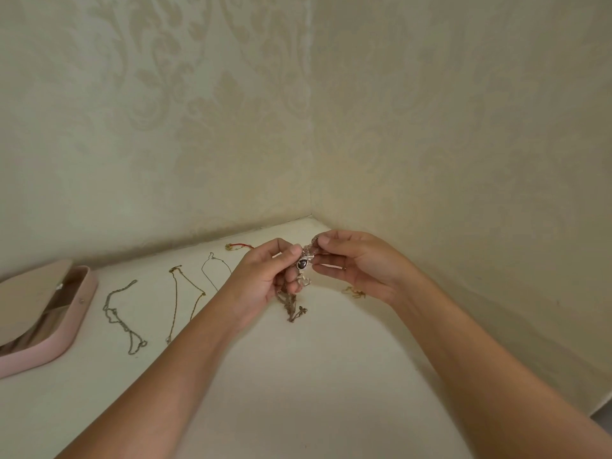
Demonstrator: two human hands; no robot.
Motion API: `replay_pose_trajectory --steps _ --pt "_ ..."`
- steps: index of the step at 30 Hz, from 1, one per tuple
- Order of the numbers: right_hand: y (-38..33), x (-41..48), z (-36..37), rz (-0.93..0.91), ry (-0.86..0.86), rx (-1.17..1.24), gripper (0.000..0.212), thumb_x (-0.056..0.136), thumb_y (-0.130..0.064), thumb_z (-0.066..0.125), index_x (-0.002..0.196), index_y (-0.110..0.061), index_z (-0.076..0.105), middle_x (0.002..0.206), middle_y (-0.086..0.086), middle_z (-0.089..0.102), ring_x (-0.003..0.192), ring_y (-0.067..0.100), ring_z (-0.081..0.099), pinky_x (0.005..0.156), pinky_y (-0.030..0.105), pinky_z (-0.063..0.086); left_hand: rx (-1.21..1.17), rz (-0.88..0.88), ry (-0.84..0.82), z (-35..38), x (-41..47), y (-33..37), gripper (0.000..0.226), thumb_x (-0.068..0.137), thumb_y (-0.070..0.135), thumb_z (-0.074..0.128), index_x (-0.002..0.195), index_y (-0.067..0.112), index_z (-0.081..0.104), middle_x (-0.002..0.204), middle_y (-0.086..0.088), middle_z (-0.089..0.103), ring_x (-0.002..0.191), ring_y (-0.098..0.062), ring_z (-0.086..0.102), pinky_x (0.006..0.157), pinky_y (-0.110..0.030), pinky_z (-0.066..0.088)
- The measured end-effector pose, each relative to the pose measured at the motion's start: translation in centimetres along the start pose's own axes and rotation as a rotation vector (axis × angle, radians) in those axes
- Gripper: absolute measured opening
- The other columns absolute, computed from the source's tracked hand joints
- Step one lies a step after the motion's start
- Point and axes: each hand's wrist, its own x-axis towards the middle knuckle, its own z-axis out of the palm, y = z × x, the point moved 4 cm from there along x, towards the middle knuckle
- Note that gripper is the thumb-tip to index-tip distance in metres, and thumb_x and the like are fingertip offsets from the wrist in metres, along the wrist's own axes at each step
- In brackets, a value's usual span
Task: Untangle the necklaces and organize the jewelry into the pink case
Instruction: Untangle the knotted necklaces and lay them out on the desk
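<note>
Untangling stage: left hand (265, 276) and right hand (357, 263) each pinch the knotted necklaces (303, 264); next likely requires teasing strands apart.

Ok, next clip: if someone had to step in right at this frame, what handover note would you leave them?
The left hand pinches the tangled chains beside the dark-stone pendant.
The right hand pinches the same bunch from the other side, above the table.
Laid out apart on the table: a silver chain, a gold chain, a thin chain, a red-cord piece and, near the right hand, a small gold piece.
The pink case is open at the left; its contents are unclear.
Done: several pieces lie separated.
Left: free the held tangle, then move everything into the case.
</note>
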Motion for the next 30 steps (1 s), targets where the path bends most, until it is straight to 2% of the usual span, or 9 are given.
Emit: replay_pose_trajectory --steps 3,6,10,12,16,21,24,27,30 --pt "0.2 0.0 0.5 -0.011 -0.021 -0.048 0.010 0.094 -0.008 0.055 0.088 -0.008 0.063 0.076 0.003 0.067 0.069 0.013 0.066 0.074 0.025 0.057 0.044 0.012 0.024 -0.1 0.0 0.0 0.021 0.085 0.029 0.055 0.082 0.008 0.055 0.047 0.004 0.043 0.040 -0.010 0.042 0.054 -0.022 0.048" --pt "0.1 0.0 0.6 -0.031 -0.009 -0.041 0.008 0.093 -0.008 0.056 0.089 -0.007 0.062 0.068 0.002 0.063 0.061 0.013 0.063 0.069 0.024 0.057 0.064 0.042 0.060 -0.6 0.2 0.0 0.021 0.086 0.031 0.056 0.083 0.011 0.056 0.054 0.002 0.055 0.052 -0.013 0.057 0.063 -0.023 0.052" --pt "-0.3 0.0 -0.1 -0.047 0.004 -0.057 0.014 0.075 -0.015 0.069 0.087 -0.007 0.066 0.081 0.005 0.065 0.072 0.012 0.065 0.078 0.022 0.055 0.140 0.107 0.106 -0.9 0.4 -0.2 0.017 0.094 0.023 0.053 0.081 0.013 0.059 0.063 0.003 0.063 0.068 -0.007 0.060 0.070 -0.016 0.049" --pt "-0.2 0.0 -0.2 -0.047 0.008 -0.050 0.011 0.078 -0.014 0.068 0.086 -0.006 0.066 0.084 0.006 0.067 0.077 0.013 0.065 0.083 0.024 0.055 0.124 0.128 0.142 -1.0 0.3 0.0 0.015 0.092 0.020 0.056 0.080 0.013 0.061 0.061 0.005 0.062 0.071 -0.007 0.060 0.070 -0.015 0.047" --pt "-0.2 0.0 0.1 -0.050 0.015 -0.006 0.009 0.090 -0.009 0.059 0.083 -0.006 0.064 0.077 0.004 0.070 0.072 0.015 0.069 0.080 0.029 0.056 -0.099 0.096 0.193 -1.2 0.3 0.6 0.015 0.088 0.015 0.059 0.073 0.012 0.058 0.053 0.006 0.056 0.063 -0.008 0.059 0.060 -0.013 0.048" --pt "0.0 -0.1 0.7 -0.047 -0.012 -0.004 0.011 0.093 -0.008 0.056 0.082 -0.007 0.060 0.068 0.002 0.062 0.065 0.015 0.065 0.085 0.031 0.054 -0.398 0.033 0.183 -0.8 0.4 0.9 0.016 0.086 0.012 0.056 0.071 0.011 0.050 0.040 0.006 0.043 0.043 -0.005 0.051 0.060 -0.021 0.055" --pt "-0.4 -0.3 0.2 -0.039 -0.018 -0.061 0.011 0.091 -0.007 0.059 0.080 -0.009 0.061 0.068 0.002 0.057 0.063 0.015 0.061 0.082 0.030 0.053 -0.248 0.021 0.186 -0.7 0.2 0.9 0.019 0.092 0.014 0.053 0.073 0.013 0.052 0.042 0.007 0.042 0.039 -0.005 0.047 0.053 -0.020 0.053" --pt "-0.6 -0.6 0.2 -0.016 -0.061 -0.253 0.003 0.088 -0.010 0.063 0.087 -0.008 0.062 0.075 0.004 0.060 0.068 0.014 0.063 0.071 0.022 0.051 -0.089 0.051 0.151 -0.6 -0.1 0.8 0.018 0.093 0.015 0.055 0.076 0.011 0.059 0.053 -0.001 0.057 0.050 -0.013 0.061 0.057 -0.022 0.054" --pt "0.1 -0.7 0.9 0.039 -0.174 -0.371 0.021 0.081 -0.022 0.071 0.096 -0.010 0.064 0.081 0.004 0.065 0.074 0.017 0.058 0.071 0.023 0.047 0.066 0.060 0.072 -0.2 -0.4 0.6 0.017 0.092 0.020 0.056 0.082 0.007 0.061 0.065 -0.009 0.066 0.061 -0.021 0.067 0.060 -0.025 0.054"
